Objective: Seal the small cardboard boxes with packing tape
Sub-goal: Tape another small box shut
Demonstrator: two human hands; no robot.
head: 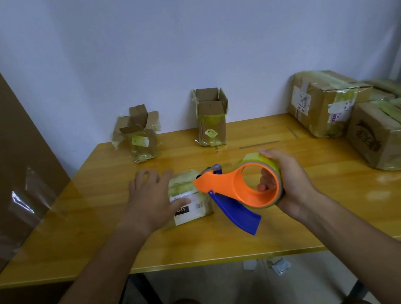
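The left hand [152, 195] lies flat on the small taped box [188, 198] near the table [73, 227] front while the right hand [286, 179] grips the orange tape dispenser [229, 187] just beside it, and behind this box two open-flapped boxes [210, 116] seem left to seal.

The tape dispenser [230, 189] has a bright orange body and a deep blue handle, and its tape roll [265, 160] looks yellowish-green. The small box [189, 199] is brown under yellow-tinted tape, with a white label bearing a black patch. The worktop [78, 227] is glossy honey-yellow wood grain. The two open boxes [210, 117] are plain brown with yellowed tape.
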